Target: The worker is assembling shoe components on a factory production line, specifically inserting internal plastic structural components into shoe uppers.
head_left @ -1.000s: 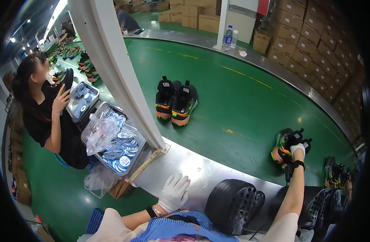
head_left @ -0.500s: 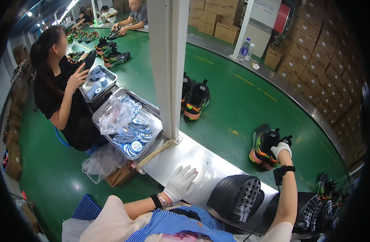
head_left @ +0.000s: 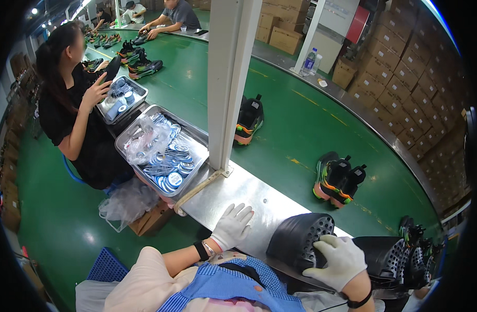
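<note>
My left hand, in a white glove, lies on the shiny metal ledge with its fingers stretched out and nothing in it. My right hand, gloved too, is at the perforated face of a rounded black housing. Its thumb and fingers are apart and curved; whether they touch the housing I cannot tell. Beyond the ledge, a pair of black sneakers with orange and green trim and pinkish soles stands on the green belt.
A white post rises from the ledge. Left of it, a metal tray holds blue-and-white round tags and plastic bags. A co-worker in black holds a dark shoe. More perforated black housings stand at right; stacked cartons lie beyond.
My right hand has let go of the sneakers on the belt and come back toward me to the black housing. The sneakers sit slightly further left and up in view. My left hand stays put.
</note>
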Demonstrator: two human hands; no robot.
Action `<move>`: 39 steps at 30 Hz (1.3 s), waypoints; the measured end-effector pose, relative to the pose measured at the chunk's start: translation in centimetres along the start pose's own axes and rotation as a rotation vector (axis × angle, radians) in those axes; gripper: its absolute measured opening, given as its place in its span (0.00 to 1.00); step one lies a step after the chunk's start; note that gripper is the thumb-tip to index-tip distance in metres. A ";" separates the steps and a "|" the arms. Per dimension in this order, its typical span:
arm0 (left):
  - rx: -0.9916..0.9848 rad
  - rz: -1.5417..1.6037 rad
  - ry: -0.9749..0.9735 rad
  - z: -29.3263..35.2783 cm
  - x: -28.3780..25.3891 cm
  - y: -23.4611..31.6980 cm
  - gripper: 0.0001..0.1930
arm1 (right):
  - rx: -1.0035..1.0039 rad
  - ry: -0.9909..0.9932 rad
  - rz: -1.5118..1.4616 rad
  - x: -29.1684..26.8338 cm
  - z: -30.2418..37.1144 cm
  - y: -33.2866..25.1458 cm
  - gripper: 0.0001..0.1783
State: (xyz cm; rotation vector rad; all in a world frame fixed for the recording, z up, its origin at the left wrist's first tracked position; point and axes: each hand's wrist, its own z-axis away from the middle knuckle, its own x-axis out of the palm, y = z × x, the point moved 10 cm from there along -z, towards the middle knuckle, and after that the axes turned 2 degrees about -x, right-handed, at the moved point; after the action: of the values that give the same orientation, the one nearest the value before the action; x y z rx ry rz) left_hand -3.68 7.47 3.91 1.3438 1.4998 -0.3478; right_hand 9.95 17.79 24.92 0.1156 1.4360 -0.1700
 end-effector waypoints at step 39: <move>-0.247 2.255 -0.475 -19.9 -9.2 12.4 0.28 | 0.096 0.556 -0.672 -6.5 -1.7 6.0 0.33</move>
State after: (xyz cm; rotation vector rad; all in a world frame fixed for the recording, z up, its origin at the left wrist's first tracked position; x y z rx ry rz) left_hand -4.40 21.73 24.63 1.6955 -0.8022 0.8735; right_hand 8.55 24.29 30.97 -0.2688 1.9809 -0.8076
